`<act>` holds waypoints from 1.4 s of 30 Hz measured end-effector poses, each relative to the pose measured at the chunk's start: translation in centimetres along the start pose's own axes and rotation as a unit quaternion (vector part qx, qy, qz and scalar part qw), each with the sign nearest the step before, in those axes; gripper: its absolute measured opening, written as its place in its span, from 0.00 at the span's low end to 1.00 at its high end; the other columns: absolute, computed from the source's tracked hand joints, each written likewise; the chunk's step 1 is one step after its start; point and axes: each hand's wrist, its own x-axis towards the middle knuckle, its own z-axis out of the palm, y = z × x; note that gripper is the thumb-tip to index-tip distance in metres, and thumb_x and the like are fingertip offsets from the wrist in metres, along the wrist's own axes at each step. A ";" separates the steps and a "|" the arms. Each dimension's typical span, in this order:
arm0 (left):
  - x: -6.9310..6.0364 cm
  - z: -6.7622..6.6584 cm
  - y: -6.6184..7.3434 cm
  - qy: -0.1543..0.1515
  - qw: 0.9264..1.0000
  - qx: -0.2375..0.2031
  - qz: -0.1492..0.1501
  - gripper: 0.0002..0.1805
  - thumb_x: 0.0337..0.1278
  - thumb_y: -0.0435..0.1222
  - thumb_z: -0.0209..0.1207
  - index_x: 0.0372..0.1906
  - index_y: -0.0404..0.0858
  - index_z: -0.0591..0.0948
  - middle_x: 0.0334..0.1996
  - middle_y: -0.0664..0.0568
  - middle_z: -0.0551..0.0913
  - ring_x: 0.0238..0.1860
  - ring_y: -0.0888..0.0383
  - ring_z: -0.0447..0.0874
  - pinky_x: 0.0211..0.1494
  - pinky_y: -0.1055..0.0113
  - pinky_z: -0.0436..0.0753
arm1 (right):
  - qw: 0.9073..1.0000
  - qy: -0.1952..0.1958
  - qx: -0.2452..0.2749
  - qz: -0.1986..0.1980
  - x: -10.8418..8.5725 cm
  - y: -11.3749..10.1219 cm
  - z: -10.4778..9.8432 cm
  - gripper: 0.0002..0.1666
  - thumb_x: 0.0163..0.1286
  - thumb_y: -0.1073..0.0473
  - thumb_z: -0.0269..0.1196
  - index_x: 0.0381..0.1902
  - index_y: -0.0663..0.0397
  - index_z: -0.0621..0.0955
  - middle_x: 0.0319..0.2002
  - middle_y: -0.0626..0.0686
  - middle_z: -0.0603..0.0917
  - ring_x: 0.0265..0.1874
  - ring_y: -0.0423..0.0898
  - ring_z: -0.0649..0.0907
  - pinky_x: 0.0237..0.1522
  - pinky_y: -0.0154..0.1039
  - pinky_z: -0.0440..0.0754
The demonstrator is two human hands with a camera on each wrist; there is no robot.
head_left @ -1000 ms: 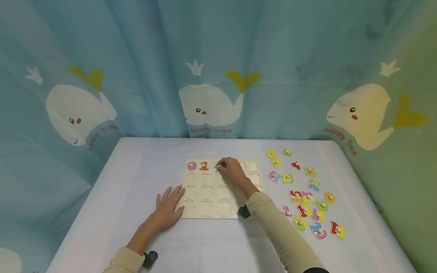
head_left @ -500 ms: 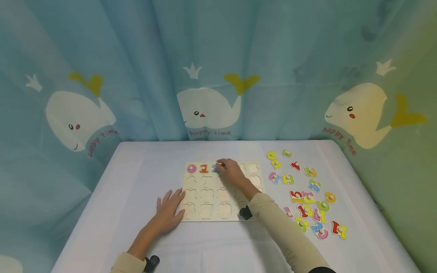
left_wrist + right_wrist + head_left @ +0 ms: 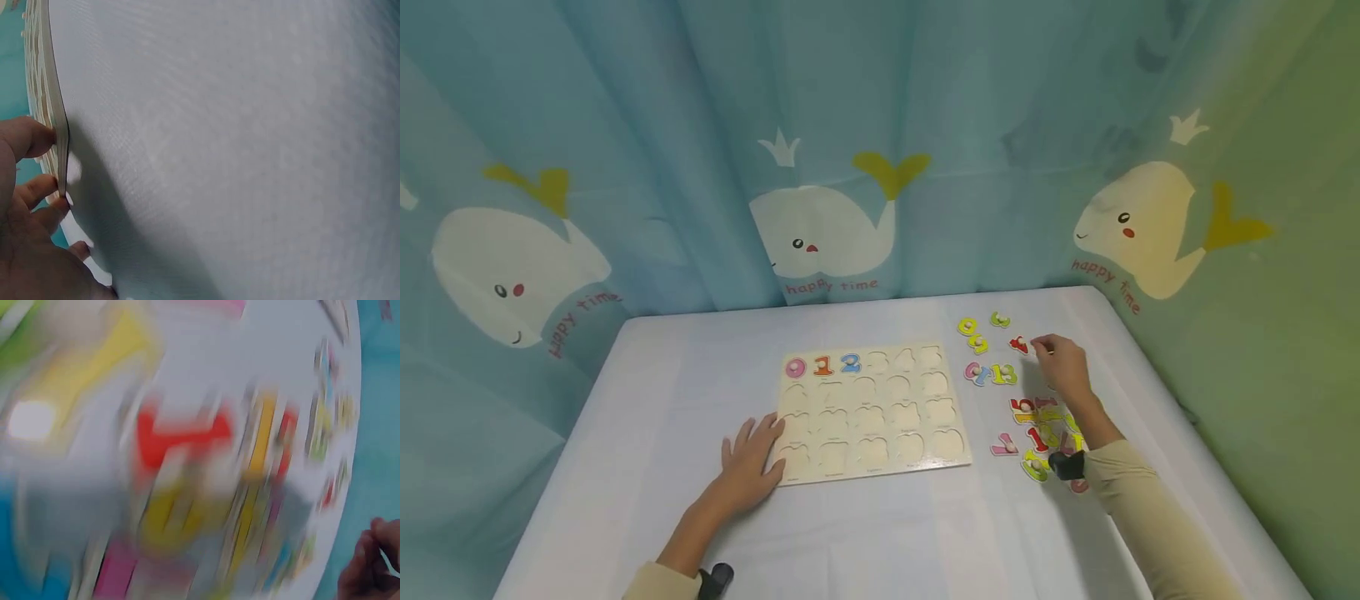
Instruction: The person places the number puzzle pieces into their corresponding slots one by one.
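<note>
We saw the board (image 3: pixel 853 429) at the frame's lower centre, a pink 0 (image 3: pixel 795 367), orange 1 (image 3: pixel 823 366) and blue 2 (image 3: pixel 850 363) in its top row. The left hand (image 3: pixel 741 471) lay spread against its left edge; too hard a push there could have slid it. Right of centre, the right hand (image 3: pixel 1063 371) was just beside a red piece (image 3: pixel 1018 344), its fingers bent with tips close; we couldn't tell whether they pinched anything. We judged that a low wrist camera (image 3: pixel 1066 466) might have scattered the number pieces (image 3: pixel 1022 410) at lower right.
</note>
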 end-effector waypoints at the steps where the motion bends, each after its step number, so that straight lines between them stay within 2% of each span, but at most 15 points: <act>1: 0.0 0.0 0.0 0.000 1.000 -0.002 0.000 0.32 0.57 0.34 0.55 0.67 0.31 0.64 0.68 0.37 0.59 0.68 0.33 0.45 0.60 0.28 0.39 | 1.000 -0.005 -0.008 0.014 -0.2 0.7 -0.7 0.13 0.69 0.63 0.56 0.40 0.71 0.80 0.35 0.64 0.82 0.29 0.54 0.77 0.28 0.45 0.76; 5: 0.0 -0.1 0.1 0.004 1.000 -0.006 0.002 0.31 0.57 0.33 0.55 0.67 0.30 0.64 0.68 0.37 0.58 0.68 0.33 0.44 0.59 0.27 0.38 | 0.997 -0.047 -0.024 0.064 -1.2 1.9 -2.4 0.14 0.67 0.61 0.59 0.41 0.72 0.79 0.35 0.64 0.80 0.30 0.53 0.76 0.29 0.44 0.77; 7: 0.0 -0.1 0.1 0.007 1.000 -0.004 0.003 0.31 0.57 0.33 0.55 0.66 0.29 0.64 0.68 0.37 0.57 0.68 0.33 0.45 0.59 0.27 0.38 | 0.995 -0.071 -0.022 0.069 -1.6 1.9 -2.5 0.17 0.68 0.60 0.57 0.43 0.73 0.77 0.38 0.66 0.79 0.33 0.55 0.76 0.33 0.44 0.76; 10: 0.1 0.0 0.1 0.007 1.000 0.000 0.007 0.31 0.56 0.33 0.55 0.66 0.29 0.64 0.68 0.37 0.58 0.67 0.33 0.45 0.58 0.26 0.38 | 0.993 -0.095 -0.016 0.066 -1.6 1.9 -2.0 0.17 0.69 0.59 0.57 0.47 0.70 0.78 0.43 0.66 0.79 0.37 0.56 0.76 0.39 0.47 0.77; 13: 0.3 0.2 0.1 0.011 1.000 -0.002 0.013 0.31 0.56 0.33 0.55 0.66 0.29 0.64 0.68 0.37 0.58 0.67 0.32 0.46 0.58 0.26 0.39 | 0.993 -0.102 -0.016 0.048 -1.2 1.7 -1.3 0.17 0.70 0.60 0.54 0.49 0.69 0.78 0.45 0.67 0.78 0.38 0.56 0.75 0.39 0.47 0.76; 15: 0.4 0.4 0.1 0.014 1.000 -0.004 0.018 0.31 0.56 0.33 0.55 0.66 0.29 0.64 0.67 0.37 0.59 0.67 0.32 0.46 0.58 0.26 0.39 | 0.994 -0.099 -0.013 0.047 -0.8 1.7 -0.9 0.17 0.71 0.60 0.53 0.50 0.68 0.77 0.46 0.67 0.78 0.39 0.56 0.75 0.39 0.46 0.76; 18: 0.6 0.6 0.2 0.016 1.000 -0.006 0.026 0.31 0.56 0.34 0.55 0.66 0.29 0.65 0.67 0.37 0.59 0.67 0.32 0.47 0.58 0.26 0.40 | 0.996 -0.073 -0.011 0.052 -0.4 1.7 -0.6 0.17 0.71 0.61 0.52 0.50 0.69 0.77 0.46 0.67 0.78 0.39 0.56 0.75 0.39 0.47 0.75; 21: 0.5 0.9 0.2 0.007 1.000 -0.005 0.028 0.31 0.57 0.34 0.55 0.66 0.29 0.65 0.68 0.37 0.59 0.67 0.32 0.46 0.58 0.26 0.40 | 0.996 -0.065 -0.009 0.056 -0.7 1.9 -0.4 0.16 0.71 0.61 0.53 0.48 0.70 0.77 0.44 0.66 0.79 0.38 0.56 0.74 0.37 0.47 0.76; 23: 0.4 1.0 0.1 0.001 1.000 -0.005 0.023 0.31 0.56 0.34 0.55 0.66 0.29 0.65 0.68 0.37 0.59 0.67 0.32 0.46 0.58 0.26 0.39 | 0.995 -0.085 -0.013 0.047 -1.4 1.9 -0.2 0.16 0.71 0.60 0.54 0.46 0.69 0.78 0.41 0.64 0.79 0.36 0.54 0.75 0.35 0.44 0.77; 26: 0.1 0.9 0.1 -0.005 1.000 0.002 0.019 0.31 0.57 0.34 0.55 0.66 0.30 0.65 0.68 0.38 0.59 0.67 0.32 0.46 0.58 0.26 0.40 | 0.990 -0.140 -0.017 0.018 -2.8 1.9 -0.4 0.15 0.70 0.60 0.56 0.44 0.68 0.79 0.36 0.61 0.81 0.32 0.52 0.77 0.32 0.41 0.77; 28: 0.2 0.8 0.2 -0.002 1.000 0.001 0.021 0.31 0.57 0.34 0.55 0.66 0.30 0.65 0.68 0.37 0.59 0.67 0.32 0.46 0.58 0.26 0.40 | 0.987 -0.162 -0.018 0.006 -3.5 1.8 -0.9 0.13 0.70 0.59 0.57 0.43 0.66 0.80 0.33 0.57 0.81 0.28 0.49 0.77 0.29 0.40 0.77; 31: 0.3 0.6 0.2 0.004 1.000 0.002 0.025 0.31 0.57 0.34 0.55 0.66 0.30 0.64 0.68 0.37 0.59 0.67 0.32 0.46 0.58 0.26 0.40 | 0.985 -0.174 -0.024 0.001 -4.1 1.9 -2.2 0.13 0.70 0.58 0.57 0.42 0.64 0.80 0.31 0.55 0.81 0.27 0.48 0.78 0.29 0.39 0.76; 36: 0.2 0.3 -0.1 0.002 1.000 0.008 0.019 0.31 0.57 0.34 0.55 0.67 0.30 0.64 0.68 0.36 0.58 0.67 0.32 0.46 0.58 0.26 0.40 | 0.982 -0.185 -0.045 0.009 -5.1 3.2 -4.5 0.16 0.70 0.56 0.57 0.44 0.65 0.79 0.36 0.57 0.81 0.33 0.49 0.77 0.32 0.41 0.76; 42: -0.1 0.1 -0.1 0.021 0.999 -0.009 0.031 0.31 0.56 0.33 0.55 0.66 0.28 0.65 0.67 0.35 0.59 0.66 0.30 0.47 0.57 0.26 0.39 | 0.984 -0.168 -0.062 0.026 -7.0 5.5 -6.4 0.20 0.71 0.53 0.55 0.44 0.67 0.79 0.37 0.60 0.81 0.36 0.54 0.78 0.33 0.45 0.75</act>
